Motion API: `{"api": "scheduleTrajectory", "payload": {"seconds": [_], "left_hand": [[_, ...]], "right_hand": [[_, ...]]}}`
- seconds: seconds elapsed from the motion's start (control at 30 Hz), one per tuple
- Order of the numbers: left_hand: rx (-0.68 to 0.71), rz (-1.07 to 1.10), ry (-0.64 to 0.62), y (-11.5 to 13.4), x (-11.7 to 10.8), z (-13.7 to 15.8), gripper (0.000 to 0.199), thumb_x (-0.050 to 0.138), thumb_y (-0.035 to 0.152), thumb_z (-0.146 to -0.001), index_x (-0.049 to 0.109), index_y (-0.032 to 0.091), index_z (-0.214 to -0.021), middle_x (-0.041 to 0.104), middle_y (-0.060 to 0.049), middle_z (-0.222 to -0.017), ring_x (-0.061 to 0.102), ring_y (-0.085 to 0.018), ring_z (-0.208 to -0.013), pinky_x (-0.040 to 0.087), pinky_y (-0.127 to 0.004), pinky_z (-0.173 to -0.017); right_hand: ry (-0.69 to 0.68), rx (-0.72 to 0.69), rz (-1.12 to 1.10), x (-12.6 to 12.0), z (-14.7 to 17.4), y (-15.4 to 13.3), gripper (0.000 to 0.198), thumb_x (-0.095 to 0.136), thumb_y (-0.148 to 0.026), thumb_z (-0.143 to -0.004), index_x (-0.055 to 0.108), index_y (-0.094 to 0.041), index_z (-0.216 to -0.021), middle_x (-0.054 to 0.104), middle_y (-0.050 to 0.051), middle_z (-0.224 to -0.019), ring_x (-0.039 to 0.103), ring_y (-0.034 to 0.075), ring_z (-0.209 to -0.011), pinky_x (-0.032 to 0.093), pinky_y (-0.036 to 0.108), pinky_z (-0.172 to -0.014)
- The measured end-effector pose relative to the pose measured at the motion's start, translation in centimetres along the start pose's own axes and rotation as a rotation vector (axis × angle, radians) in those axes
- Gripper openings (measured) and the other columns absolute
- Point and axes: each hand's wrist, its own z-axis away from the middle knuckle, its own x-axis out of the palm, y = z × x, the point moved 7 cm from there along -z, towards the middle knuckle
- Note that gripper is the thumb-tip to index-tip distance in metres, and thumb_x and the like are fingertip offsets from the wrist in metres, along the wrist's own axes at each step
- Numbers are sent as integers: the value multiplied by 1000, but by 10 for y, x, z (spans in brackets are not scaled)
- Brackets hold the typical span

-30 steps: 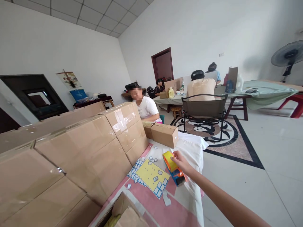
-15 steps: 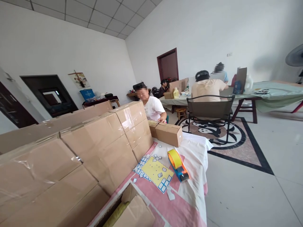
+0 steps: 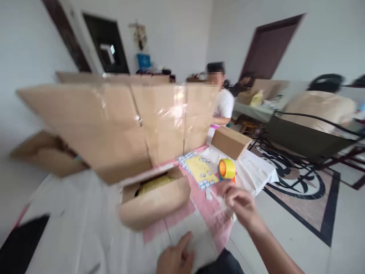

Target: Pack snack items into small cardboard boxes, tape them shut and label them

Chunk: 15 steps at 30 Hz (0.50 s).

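Note:
My left hand (image 3: pixel 175 257) is low in the picture over the table's near edge, its index finger stretched out and nothing seen in it. Past it lies an open cardboard box (image 3: pixel 155 203) with something yellowish-green (image 3: pixel 156 185) inside. To the right, my right hand (image 3: pixel 239 201) is over the pink and white tablecloth, close in front of a tape dispenser (image 3: pixel 227 169) with a yellow roll. Its fingers are smeared by motion, so whether they hold anything is unclear. A yellow sheet with blue-edged white stickers (image 3: pixel 201 171) lies left of the dispenser.
Stacked taped cartons (image 3: pixel 165 121) form a wall along the table's far side. One long carton (image 3: pixel 230 141) lies behind the dispenser. A person in a white shirt (image 3: pixel 225 104) is beyond the cartons; another sits in a dark chair (image 3: pixel 310 133). An open carton (image 3: pixel 48 154) is at left.
The view has swung left and down. Both my hands have come into the picture, the right one close to the tape dispenser. The open box now shows whole.

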Motion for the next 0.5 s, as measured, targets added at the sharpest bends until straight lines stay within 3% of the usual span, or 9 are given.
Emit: {"api": "scheduleTrajectory", "payload": {"seconds": [0.07,0.17,0.27,0.33,0.37,0.43,0.5], "left_hand": [[46,-66,88,-4,-7,6,31,61,28,-89,70,32,-119,74,3,-72,67,-16,-65,53,-29,-68],[328,-152,478,17,-55,22,20,60,24,-92,71,26,-109,73,3,-69,64,-14,-59,49,-28,-63],[523,-273,843,40,-122,35,22,60,8,-88,68,23,-102,76,-2,-88,67,-16,-78,50,-31,-75],[529,-470,1041,54,-164,34,33,61,7,-86,67,25,-114,75,-8,-110,68,-22,-99,50,-38,-89],[459,-572,1124,58,-184,30,38,62,12,-87,65,26,-122,70,-12,-124,64,-28,-114,47,-45,-97],[289,-696,966,58,-211,5,53,60,25,-92,51,25,-144,51,-16,-151,39,-40,-144,36,-61,-110],[204,-714,696,53,-219,-18,56,49,30,-98,39,28,-152,48,-10,-154,27,-37,-151,21,-68,-117]], "right_hand": [[-24,-32,89,-2,-30,-9,7,69,-28,-91,73,-25,-85,65,6,-95,60,23,-95,48,41,-88],[-241,-22,136,27,-77,-18,9,74,-29,-87,74,-26,-79,68,6,-107,61,25,-104,48,45,-94],[-453,-31,120,68,-111,-28,14,75,-32,-87,76,-26,-74,70,7,-115,63,26,-109,48,47,-98],[-528,-46,77,90,-126,-34,14,76,-33,-87,77,-26,-74,70,7,-115,64,26,-110,48,48,-100],[-548,-46,44,99,-132,-36,14,76,-33,-86,77,-27,-74,71,7,-114,64,26,-110,49,48,-100],[-576,-22,-43,113,-140,-33,14,77,-36,-85,77,-27,-74,71,6,-113,64,26,-112,50,48,-100],[-595,28,-130,124,-143,-25,17,77,-41,-84,77,-27,-74,71,5,-112,64,27,-113,51,49,-99]]}}
